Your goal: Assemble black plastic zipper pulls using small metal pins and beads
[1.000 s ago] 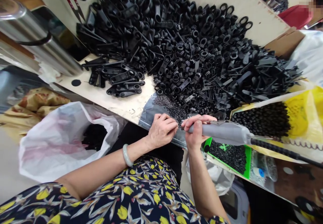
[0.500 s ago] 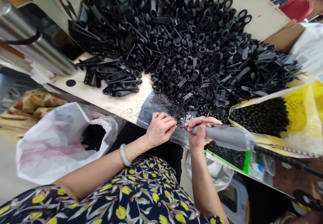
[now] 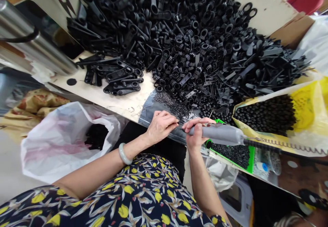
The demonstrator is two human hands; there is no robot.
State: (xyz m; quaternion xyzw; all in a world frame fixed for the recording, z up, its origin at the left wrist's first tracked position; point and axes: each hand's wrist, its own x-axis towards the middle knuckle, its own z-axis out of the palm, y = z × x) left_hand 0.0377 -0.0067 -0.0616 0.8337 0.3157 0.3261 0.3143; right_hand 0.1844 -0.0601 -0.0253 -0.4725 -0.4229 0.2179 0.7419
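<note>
My right hand (image 3: 196,131) is wrapped round a grey electric screwdriver (image 3: 224,133) with a dark cord trailing off to the right. The screwdriver lies nearly level, its tip pointing left toward my other hand. My left hand (image 3: 162,126) is closed in a pinch at the table's front edge; whatever small part sits between its fingertips is hidden. Just beyond both hands lie small silvery pieces (image 3: 189,116) and little dark parts (image 3: 166,99) on a dark mat (image 3: 148,112).
A large heap of black plastic parts (image 3: 179,42) covers the tabletop behind. To the right are a yellow bag of black pieces (image 3: 307,111) and a green tray (image 3: 251,158). A white bag (image 3: 51,145) hangs at the left, below a steel flask (image 3: 38,42).
My right hand and the screwdriver have shifted slightly left, closer to my left hand. More of the green tray shows behind the screwdriver. My left hand stays pinched.
</note>
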